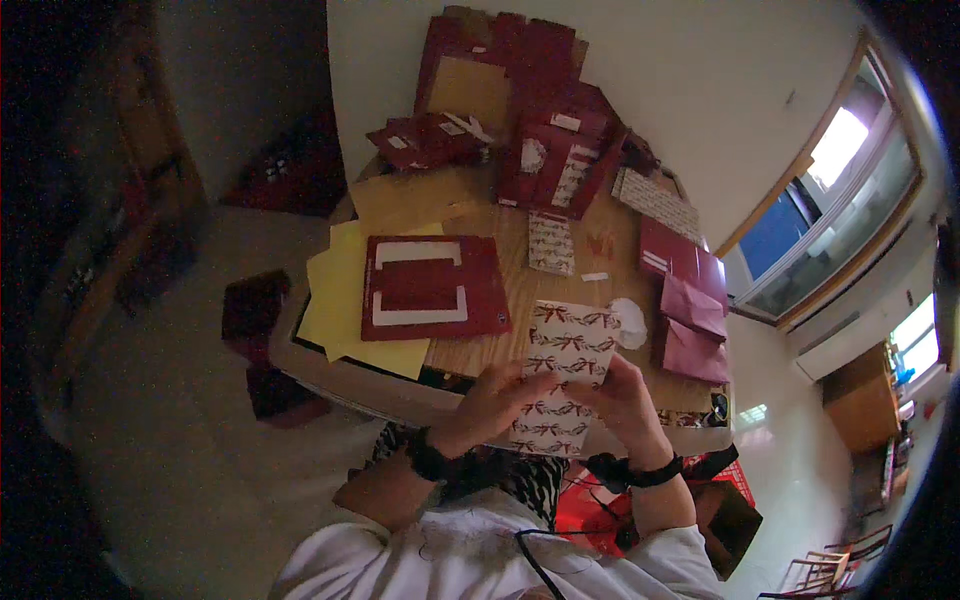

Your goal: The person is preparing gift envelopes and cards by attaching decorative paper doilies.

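Observation:
Between my two hands is a long white paper piece (574, 343) printed with rows of red bows and leafy garlands. My left hand (499, 405) holds its left edge, thumb across the printed face. From the other side, my right hand (626, 405) grips the right edge, and the two thumbs come near each other at the middle. The lower end of the paper reaches past the table's front edge. Just beyond my right hand lies a white round paper piece (630, 324). A dark red flat cardboard piece (491, 300) with white strips rests on yellow sheets (334, 300) to the left.
Dark red boxes (517, 157) and cardboard are piled at the wooden table's (480, 360) back. A small stack of patterned paper (551, 255) lies mid-table. Pink paper packets (694, 349) and a patterned strip stack (656, 202) line the right side. A red crate (589, 517) stands below.

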Motion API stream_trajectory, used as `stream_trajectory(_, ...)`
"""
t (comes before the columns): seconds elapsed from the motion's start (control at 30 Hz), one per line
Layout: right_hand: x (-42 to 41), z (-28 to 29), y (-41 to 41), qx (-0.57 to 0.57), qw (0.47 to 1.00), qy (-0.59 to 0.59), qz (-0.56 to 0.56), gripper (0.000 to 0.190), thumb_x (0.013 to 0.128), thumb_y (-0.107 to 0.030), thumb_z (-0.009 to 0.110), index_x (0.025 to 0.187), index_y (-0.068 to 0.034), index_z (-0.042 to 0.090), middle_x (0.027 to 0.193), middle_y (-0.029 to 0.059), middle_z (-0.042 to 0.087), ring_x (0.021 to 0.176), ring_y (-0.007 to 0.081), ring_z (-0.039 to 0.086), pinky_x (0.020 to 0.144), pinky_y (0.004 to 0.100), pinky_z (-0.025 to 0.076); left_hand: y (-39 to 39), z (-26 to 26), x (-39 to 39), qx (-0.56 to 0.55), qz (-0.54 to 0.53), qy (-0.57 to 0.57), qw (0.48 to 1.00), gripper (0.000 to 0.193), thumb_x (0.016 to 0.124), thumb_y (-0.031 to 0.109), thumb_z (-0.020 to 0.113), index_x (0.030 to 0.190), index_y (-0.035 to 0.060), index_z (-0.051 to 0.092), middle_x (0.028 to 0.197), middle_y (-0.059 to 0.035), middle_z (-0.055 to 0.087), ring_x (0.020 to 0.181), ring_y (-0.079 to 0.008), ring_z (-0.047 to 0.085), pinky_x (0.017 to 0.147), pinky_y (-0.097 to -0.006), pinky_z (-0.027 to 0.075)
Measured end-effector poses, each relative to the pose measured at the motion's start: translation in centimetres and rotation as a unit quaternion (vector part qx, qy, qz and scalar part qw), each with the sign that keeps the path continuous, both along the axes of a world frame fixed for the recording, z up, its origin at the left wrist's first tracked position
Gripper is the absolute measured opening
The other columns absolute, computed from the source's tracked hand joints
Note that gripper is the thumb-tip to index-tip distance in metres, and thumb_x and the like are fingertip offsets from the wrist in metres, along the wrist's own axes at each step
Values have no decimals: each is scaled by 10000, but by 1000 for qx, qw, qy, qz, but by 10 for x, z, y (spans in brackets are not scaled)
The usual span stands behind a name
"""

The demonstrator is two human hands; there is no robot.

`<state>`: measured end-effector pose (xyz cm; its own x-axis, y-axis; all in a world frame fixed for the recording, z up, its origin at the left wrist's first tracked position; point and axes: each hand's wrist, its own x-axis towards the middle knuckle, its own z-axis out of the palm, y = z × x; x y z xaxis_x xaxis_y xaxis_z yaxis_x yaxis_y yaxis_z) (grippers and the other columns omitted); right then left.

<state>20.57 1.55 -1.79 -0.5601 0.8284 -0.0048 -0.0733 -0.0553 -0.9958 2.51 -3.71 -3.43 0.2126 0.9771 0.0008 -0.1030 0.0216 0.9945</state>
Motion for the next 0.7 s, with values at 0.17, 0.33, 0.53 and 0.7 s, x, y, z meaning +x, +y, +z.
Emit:
stream_trajectory(0.17, 3, 3, 6, 65, 986, -146, -50, 235, 857, -212, 545, 934, 9, 567, 774, -20, 566, 719, 59, 486, 621, 216, 405, 2, -22, 5, 43, 69, -46, 996, 304, 851, 287, 540, 904, -7, 595, 707, 18, 562, 641, -52, 490, 549, -224, 412)
stream_trajectory(0.33, -7, 3, -2, 80, 975, -196, -64, 288, 885, -255, 494, 859, 17, 585, 725, -51, 528, 668, 38, 423, 564, 201, 356, 12, -20, -2, 0, 108, -66, 992, 336, 844, 315, 539, 835, -16, 598, 626, 12, 545, 597, -42, 478, 513, -227, 392)
stream_trajectory(0.53, -11, 10, 4, 140, 976, -110, -124, 252, 891, -213, 485, 858, 19, 578, 723, -55, 514, 661, 35, 417, 569, 200, 363, 15, -18, 3, 64, 59, 7, 996, 345, 832, 321, 554, 896, -14, 605, 617, -22, 559, 592, -52, 482, 512, -244, 393)
stream_trajectory(0.7, -10, 7, 12, 166, 972, -89, -143, 218, 876, -193, 509, 849, 14, 575, 729, -52, 515, 646, 35, 412, 553, 207, 359, 17, -9, -1, 116, 90, 55, 988, 340, 830, 309, 559, 911, -17, 602, 629, -34, 577, 583, -54, 474, 521, -251, 398)
